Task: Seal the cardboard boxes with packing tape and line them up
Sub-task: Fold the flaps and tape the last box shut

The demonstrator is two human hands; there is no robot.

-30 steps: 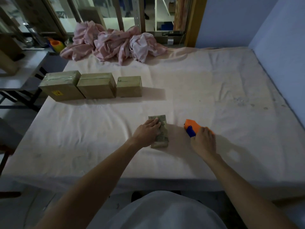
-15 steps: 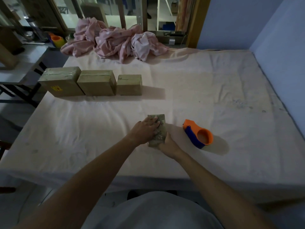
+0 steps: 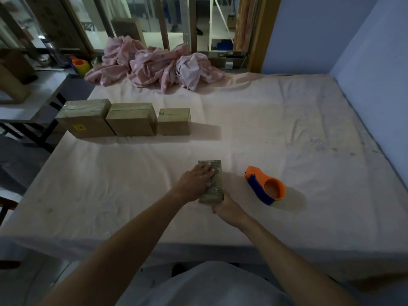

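The small box (image 3: pixel 211 181) lies on the bed (image 3: pixel 287 129), left hand (image 3: pixel 195 184) flat on top, right hand (image 3: pixel 227 212) holding its near end. It looks light and stiff; hold its sides.

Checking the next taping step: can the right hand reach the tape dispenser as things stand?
Probably yes: the right hand grips the small box at its near end; the tape dispenser lies just right of it, nothing between.
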